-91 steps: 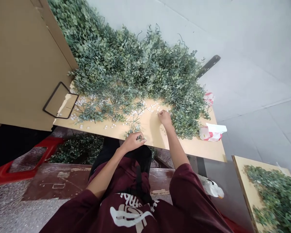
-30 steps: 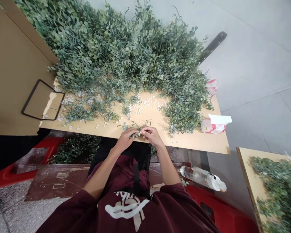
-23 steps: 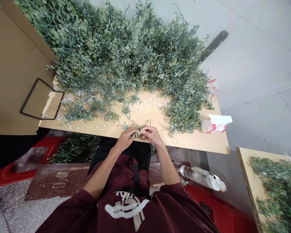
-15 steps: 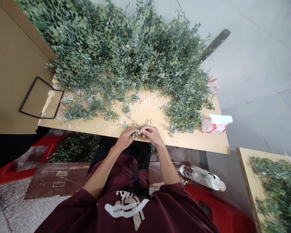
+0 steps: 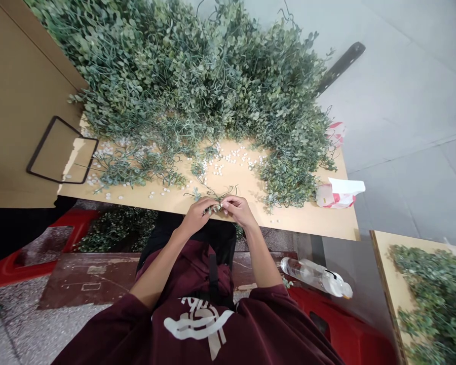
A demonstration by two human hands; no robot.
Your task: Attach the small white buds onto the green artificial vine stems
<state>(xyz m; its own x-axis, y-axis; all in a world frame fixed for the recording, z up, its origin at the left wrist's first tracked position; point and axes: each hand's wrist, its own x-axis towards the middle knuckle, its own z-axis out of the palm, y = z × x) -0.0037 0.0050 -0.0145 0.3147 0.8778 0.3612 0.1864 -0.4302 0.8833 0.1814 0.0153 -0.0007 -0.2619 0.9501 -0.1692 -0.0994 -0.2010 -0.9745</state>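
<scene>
Two hands working a leafy sprig at the table's near edge
Left hand (image 5: 198,217) and right hand (image 5: 240,210) are pinching the green sprig (image 5: 213,207) between them, nearer the wearer than the white pieces (image 5: 217,167) scattered on the table (image 5: 307,220)

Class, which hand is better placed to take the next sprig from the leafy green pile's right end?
Probably the right hand: it sits nearer that end of the leafy green pile than the left hand does.
</scene>
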